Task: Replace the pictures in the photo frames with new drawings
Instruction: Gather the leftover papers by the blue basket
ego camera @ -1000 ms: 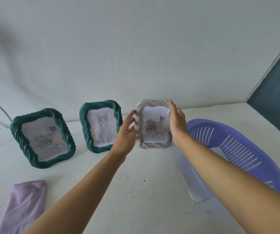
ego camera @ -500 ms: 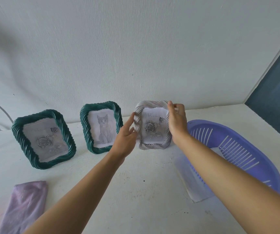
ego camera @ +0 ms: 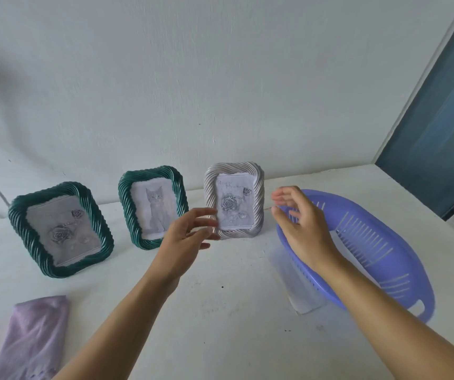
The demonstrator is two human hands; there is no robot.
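**White frame put down, both hands off**

On the left, the large green frame (ego camera: 61,229) and the cat frame (ego camera: 153,207) stand on the table (ego camera: 220,311). My left hand (ego camera: 184,237) has let go of the white frame (ego camera: 234,204), its fingers (ego camera: 203,213) loose just beside it. The frame now stands alone with its rose drawing. My right hand (ego camera: 299,223) is released too, above the purple basket (ego camera: 384,242). I judge this frame finished.

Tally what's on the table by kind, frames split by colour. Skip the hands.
Dark green rope-twist photo frames: 2
Silver rope-twist photo frame: 1
Purple slotted plastic basket: 1
Lilac folded cloth: 1
Translucent flat sheet at the basket's near side: 1
Total: 6
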